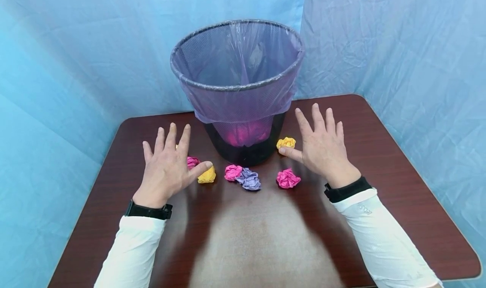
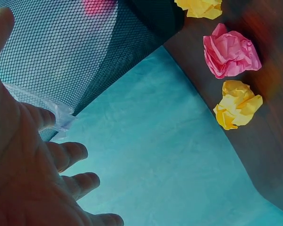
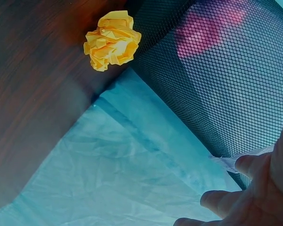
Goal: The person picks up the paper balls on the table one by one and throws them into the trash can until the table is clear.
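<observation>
Both hands hover over the table with fingers spread and palms down, holding nothing. My left hand (image 1: 164, 172) is left of the mesh bin, near a yellow paper ball (image 1: 206, 175) and a partly covered pink paper ball (image 1: 193, 162). In the left wrist view another yellow paper ball (image 2: 237, 105) lies beyond the pink one. My right hand (image 1: 322, 148) is right of the bin, its thumb close to a yellow paper ball (image 1: 286, 142). Between the hands lie a pink ball (image 1: 233, 172) against a purple ball (image 1: 249, 179), and a separate magenta ball (image 1: 288, 178).
A black mesh wastebasket (image 1: 243, 155) with a translucent purple liner (image 1: 243, 104) folded over its rim stands upright at the table's back. Pink shapes (image 3: 198, 35) show through its mesh. Blue cloth (image 1: 76, 60) hangs behind and beside the brown table (image 1: 398, 174).
</observation>
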A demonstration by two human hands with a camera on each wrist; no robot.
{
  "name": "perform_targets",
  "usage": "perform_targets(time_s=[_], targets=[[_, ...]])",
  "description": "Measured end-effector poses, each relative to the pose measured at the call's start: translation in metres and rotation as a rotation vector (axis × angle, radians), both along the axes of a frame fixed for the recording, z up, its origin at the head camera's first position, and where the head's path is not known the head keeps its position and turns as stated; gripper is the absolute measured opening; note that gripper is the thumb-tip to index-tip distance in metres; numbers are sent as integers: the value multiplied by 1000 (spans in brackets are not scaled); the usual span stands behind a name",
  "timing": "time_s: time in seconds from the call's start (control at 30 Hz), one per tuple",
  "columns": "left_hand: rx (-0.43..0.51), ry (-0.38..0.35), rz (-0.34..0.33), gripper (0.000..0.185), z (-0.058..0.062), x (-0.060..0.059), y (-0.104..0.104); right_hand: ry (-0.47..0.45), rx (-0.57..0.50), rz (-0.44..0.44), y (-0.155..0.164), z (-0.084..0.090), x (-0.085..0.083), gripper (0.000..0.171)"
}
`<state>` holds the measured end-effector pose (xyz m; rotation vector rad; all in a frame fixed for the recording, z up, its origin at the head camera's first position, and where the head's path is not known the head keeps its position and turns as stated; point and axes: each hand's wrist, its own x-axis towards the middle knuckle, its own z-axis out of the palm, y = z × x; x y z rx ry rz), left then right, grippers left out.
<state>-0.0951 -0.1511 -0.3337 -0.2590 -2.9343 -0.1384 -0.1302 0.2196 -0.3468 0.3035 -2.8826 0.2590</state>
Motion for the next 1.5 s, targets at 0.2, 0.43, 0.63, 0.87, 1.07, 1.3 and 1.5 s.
perform_targets(time_s=[0.2,0.43,0.63,0.87,1.07,1.3,1.5], targets=[[-5,-4,0,109,-3,0,1,-18,4,0,-1,-6,2,108],[-7,-11,7,110,-7,0,1,-44,14,2,-2,-12,4,110],[16,-12,-2,109,-12,1,2,-62,8,3,-3,-17,5,110],[21,-20,-4,108,-17,1,4,-89,0,7,-3,-23,6,111],[18,-20,-6,108,-21,3,4,-107,1,19,-4,-28,7,111],[16,-45,1,106,-25,3,5,-134,2,22,-5,-33,9,110],[9,-55,6,107,-27,3,7,-179,9,32,-6,-37,9,111]])
